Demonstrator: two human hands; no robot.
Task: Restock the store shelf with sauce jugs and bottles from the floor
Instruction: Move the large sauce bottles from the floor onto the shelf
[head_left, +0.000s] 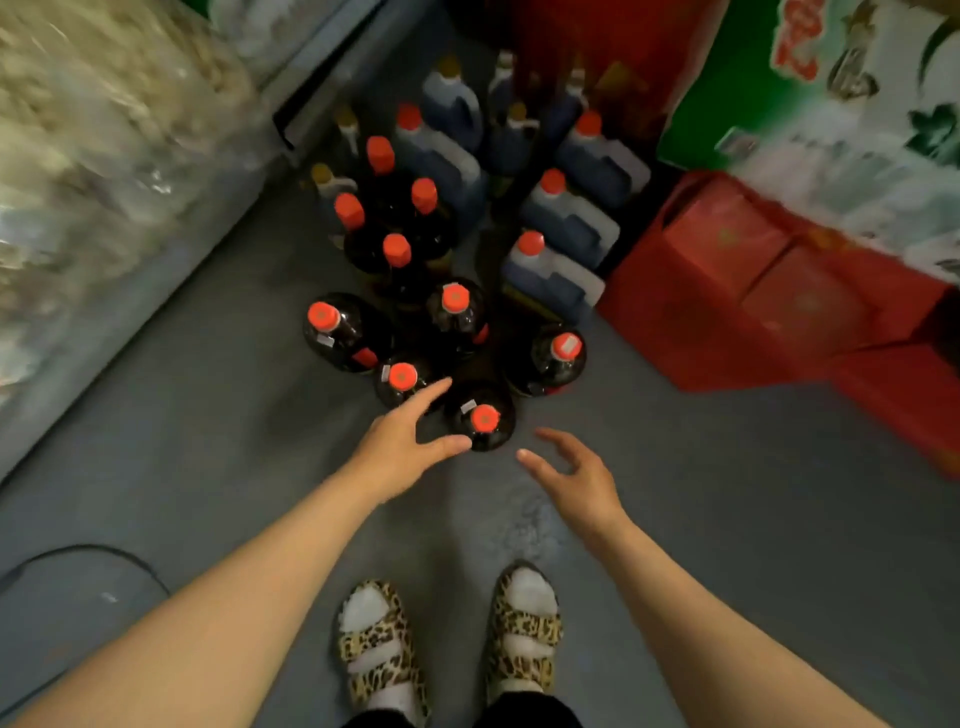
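Observation:
Several dark sauce bottles with red caps stand on the grey floor ahead of me. The nearest bottle (483, 423) is round and dark. My left hand (402, 447) is open just left of it, thumb close to its side, fingers reaching over a second bottle (400, 382). My right hand (569, 467) is open to the right of the nearest bottle, a small gap away. Behind stand bigger round bottles (337, 330) and a row of dark square jugs (550, 283) with red caps and pale handles.
Red cartons (753, 291) and a green and white box (831, 104) crowd the right side. A low grey shelf edge (119, 322) with pale bagged goods (88, 130) runs along the left. My feet in leopard sandals (452, 639) stand on bare floor behind the bottles.

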